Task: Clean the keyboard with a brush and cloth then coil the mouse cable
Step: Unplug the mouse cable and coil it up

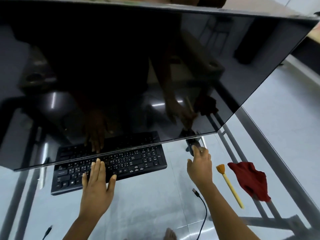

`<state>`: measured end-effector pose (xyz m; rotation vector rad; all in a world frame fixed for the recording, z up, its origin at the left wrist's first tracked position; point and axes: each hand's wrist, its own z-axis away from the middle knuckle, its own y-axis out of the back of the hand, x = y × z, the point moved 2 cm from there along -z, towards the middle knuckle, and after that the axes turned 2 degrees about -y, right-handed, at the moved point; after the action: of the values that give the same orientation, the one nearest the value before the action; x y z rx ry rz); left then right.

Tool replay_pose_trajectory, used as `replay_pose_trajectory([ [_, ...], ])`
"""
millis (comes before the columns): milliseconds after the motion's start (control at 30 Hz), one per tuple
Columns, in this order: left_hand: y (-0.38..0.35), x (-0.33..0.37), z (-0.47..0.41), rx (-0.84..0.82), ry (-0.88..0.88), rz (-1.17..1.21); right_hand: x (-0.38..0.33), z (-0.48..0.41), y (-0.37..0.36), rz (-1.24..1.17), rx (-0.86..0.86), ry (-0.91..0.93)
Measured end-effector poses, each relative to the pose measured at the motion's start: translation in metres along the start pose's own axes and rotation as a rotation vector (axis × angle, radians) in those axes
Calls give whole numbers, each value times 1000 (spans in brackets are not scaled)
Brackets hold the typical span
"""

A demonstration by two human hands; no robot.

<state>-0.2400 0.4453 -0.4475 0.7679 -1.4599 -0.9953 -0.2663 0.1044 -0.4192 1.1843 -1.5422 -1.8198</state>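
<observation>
— Where do we find the keyboard point(138, 161)?
— We see it, black, on the glass table point(155, 205), partly under the lower edge of the monitor point(121, 66). Our left hand point(97, 184) lies flat on its keys, 4 fingers straight and lightly spread, thumb out toward 3 o'clock.
— And our right hand point(200, 168)?
— At 2 o'clock of the keyboard it reaches the dark mouse point(190, 144), fingers stretched forward close together, thumb apart, tips blurred at the mouse.
— The tools?
— The brush point(230, 186) lies at 3 o'clock of that hand, bristles toward 11 o'clock. The red cloth point(249, 181) is crumpled just beside it, at 3 o'clock.
— The cable point(203, 205)?
— We see it uncoiled, plug at 6 o'clock of the right hand.
</observation>
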Motion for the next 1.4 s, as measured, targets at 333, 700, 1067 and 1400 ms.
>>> replay_pose_trajectory([
  [333,53,-99,77,176,503,74,-111,93,-36,-68,-254,452],
  [700,56,-137,122,89,334,91,-213,128,-35,-70,-352,674],
  [1067,193,6,25,235,182,572,-259,149,60,-815,-1125,334],
  [1400,227,108,39,120,-327,508,-235,120,195,-508,-632,707],
])
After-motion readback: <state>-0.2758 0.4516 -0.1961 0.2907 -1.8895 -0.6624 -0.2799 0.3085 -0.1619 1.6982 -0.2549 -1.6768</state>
